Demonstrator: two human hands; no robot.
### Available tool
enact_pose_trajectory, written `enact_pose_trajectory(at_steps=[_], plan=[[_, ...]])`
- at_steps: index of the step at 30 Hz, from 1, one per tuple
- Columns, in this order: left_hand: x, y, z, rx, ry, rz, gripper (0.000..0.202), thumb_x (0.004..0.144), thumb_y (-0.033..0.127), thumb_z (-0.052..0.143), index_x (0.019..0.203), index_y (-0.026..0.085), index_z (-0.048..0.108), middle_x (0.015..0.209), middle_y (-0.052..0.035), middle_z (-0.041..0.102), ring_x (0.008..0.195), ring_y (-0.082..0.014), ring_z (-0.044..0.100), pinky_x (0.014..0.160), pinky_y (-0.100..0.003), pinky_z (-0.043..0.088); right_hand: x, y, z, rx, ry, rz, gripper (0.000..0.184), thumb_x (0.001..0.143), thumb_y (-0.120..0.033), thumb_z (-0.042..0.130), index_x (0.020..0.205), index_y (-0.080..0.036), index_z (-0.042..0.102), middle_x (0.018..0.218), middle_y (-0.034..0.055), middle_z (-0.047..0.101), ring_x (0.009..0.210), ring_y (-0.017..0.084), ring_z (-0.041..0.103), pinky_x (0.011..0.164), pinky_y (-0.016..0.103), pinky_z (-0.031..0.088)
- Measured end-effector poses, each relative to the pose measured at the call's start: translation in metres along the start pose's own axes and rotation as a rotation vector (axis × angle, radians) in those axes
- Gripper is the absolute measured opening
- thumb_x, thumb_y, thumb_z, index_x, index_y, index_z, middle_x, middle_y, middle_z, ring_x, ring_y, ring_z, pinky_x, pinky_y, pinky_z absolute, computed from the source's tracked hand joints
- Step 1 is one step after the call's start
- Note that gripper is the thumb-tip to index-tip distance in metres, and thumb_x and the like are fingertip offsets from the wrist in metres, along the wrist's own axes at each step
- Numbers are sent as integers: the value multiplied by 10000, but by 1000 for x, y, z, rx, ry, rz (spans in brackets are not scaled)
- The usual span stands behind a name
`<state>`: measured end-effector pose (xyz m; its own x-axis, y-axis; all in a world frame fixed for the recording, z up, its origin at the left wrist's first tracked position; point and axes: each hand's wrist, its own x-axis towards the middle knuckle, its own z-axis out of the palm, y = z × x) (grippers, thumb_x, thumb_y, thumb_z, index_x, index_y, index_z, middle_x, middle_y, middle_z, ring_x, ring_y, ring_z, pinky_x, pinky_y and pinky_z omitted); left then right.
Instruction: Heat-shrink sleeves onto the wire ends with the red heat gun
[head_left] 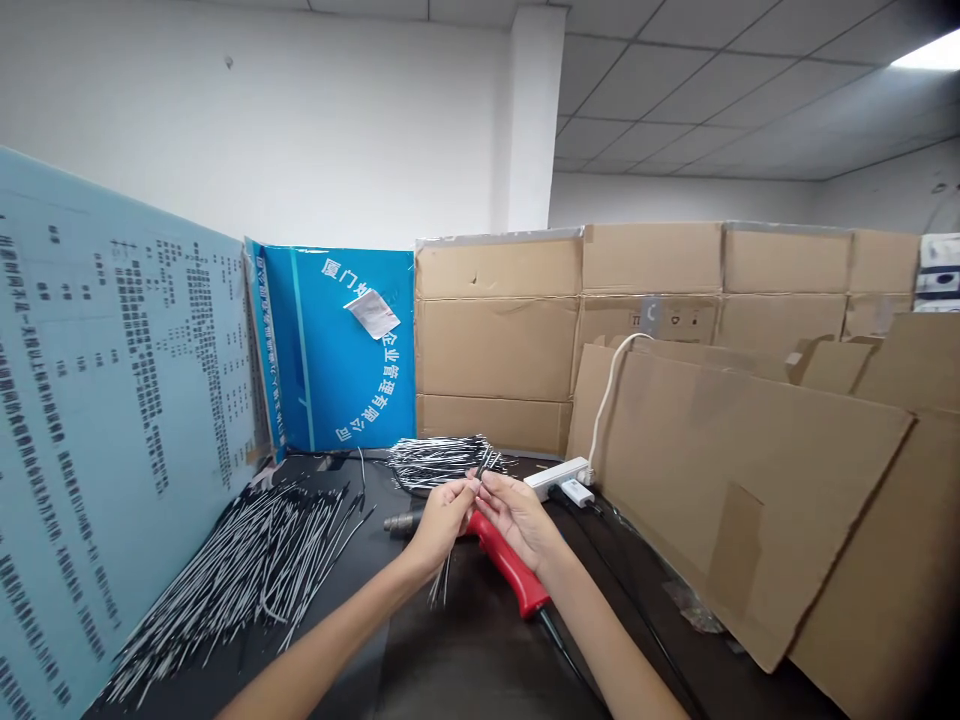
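My left hand (448,515) and my right hand (516,510) meet over the middle of the dark table, thumbs and fingers pinched together. Thin black-and-white wires (441,588) hang below my left hand, and dark wire ends show above the fingertips. What lies exactly between the right fingertips is too small to make out. Behind and under my hands lies a red heat gun (517,572), its metal nozzle (403,522) pointing left. Just beyond my fingers is a pile of short wires (435,462).
A larger heap of wires (247,565) spreads over the left side. A white power strip (556,477) with plugs lies at the back right. Cardboard panels (735,460) stand behind and right; a blue board (337,350) and a printed sheet (112,400) wall the left.
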<state>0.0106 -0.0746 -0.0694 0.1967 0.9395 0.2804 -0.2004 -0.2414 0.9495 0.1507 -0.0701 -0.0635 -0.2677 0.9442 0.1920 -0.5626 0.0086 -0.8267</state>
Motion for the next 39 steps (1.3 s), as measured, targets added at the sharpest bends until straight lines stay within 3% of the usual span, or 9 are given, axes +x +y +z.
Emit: enact_pose_trajectory(at_steps=[2, 4, 6, 8, 14, 21, 31, 35, 39], plan=[[-6, 0, -9, 37, 15, -7, 484, 833, 619, 644, 789, 137, 616, 554, 76, 348, 476, -59, 210, 447, -206, 143, -9, -1, -6, -82, -12, -2, 361, 758, -419, 838, 1007, -174, 744, 1086, 92, 749, 1109, 248, 674, 1000, 344, 511], [-13, 1, -19, 94, 28, -6, 489, 855, 617, 618, 833, 129, 650, 551, 75, 348, 478, -63, 221, 452, -209, 148, -18, -3, -14, -230, 86, -38, 436, 753, -433, 836, 1097, -191, 720, 1225, 105, 710, 1223, 284, 620, 1057, 398, 477], [-20, 3, -28, 145, 35, -13, 490, 868, 612, 603, 860, 126, 665, 541, 75, 345, 478, -67, 228, 457, -212, 152, -26, -5, -20, -399, 236, -117, 523, 716, -442, 860, 1154, -202, 702, 1283, 116, 685, 1251, 306, 599, 1075, 433, 458], [-27, 6, -33, 156, 27, -31, 483, 874, 609, 599, 885, 131, 665, 537, 79, 338, 477, -71, 220, 458, -215, 155, -33, -5, -21, -481, 270, -152, 529, 706, -451, 863, 1144, -195, 711, 1254, 129, 701, 1206, 318, 626, 1048, 446, 475], [-49, 16, -23, 183, -29, -4, 446, 906, 586, 577, 803, 152, 590, 559, 72, 347, 497, -75, 225, 468, -222, 171, -45, 8, 22, -279, 68, -29, 446, 760, -475, 822, 1094, -186, 753, 1104, 98, 756, 1039, 266, 689, 905, 366, 531], [-64, 24, -12, 168, -39, 20, 423, 931, 569, 554, 795, 170, 533, 565, 76, 327, 504, -76, 222, 476, -218, 190, -41, 15, 48, -81, 54, -54, 359, 736, -456, 847, 908, -146, 785, 940, 85, 762, 945, 237, 684, 889, 351, 537], [-64, 25, -11, 80, -49, -35, 401, 918, 568, 582, 897, 168, 572, 573, 87, 298, 492, -70, 191, 456, -214, 170, -37, 12, 44, -85, 34, 7, 364, 757, -468, 825, 953, -164, 781, 978, 85, 757, 959, 226, 678, 844, 315, 538], [-60, 23, -12, 30, -13, -101, 419, 890, 585, 610, 905, 166, 590, 572, 90, 305, 478, -62, 165, 440, -207, 139, -42, 6, 34, -112, 9, 26, 436, 758, -465, 823, 1089, -193, 743, 1137, 94, 734, 1078, 256, 670, 925, 350, 525], [-57, 23, -20, 23, 20, -123, 418, 877, 580, 626, 903, 164, 595, 601, 76, 359, 481, -58, 178, 434, -201, 133, -53, 0, 3, -400, 220, -82, 521, 794, -545, 746, 1189, -211, 688, 1224, 120, 703, 1137, 309, 650, 906, 383, 528]])
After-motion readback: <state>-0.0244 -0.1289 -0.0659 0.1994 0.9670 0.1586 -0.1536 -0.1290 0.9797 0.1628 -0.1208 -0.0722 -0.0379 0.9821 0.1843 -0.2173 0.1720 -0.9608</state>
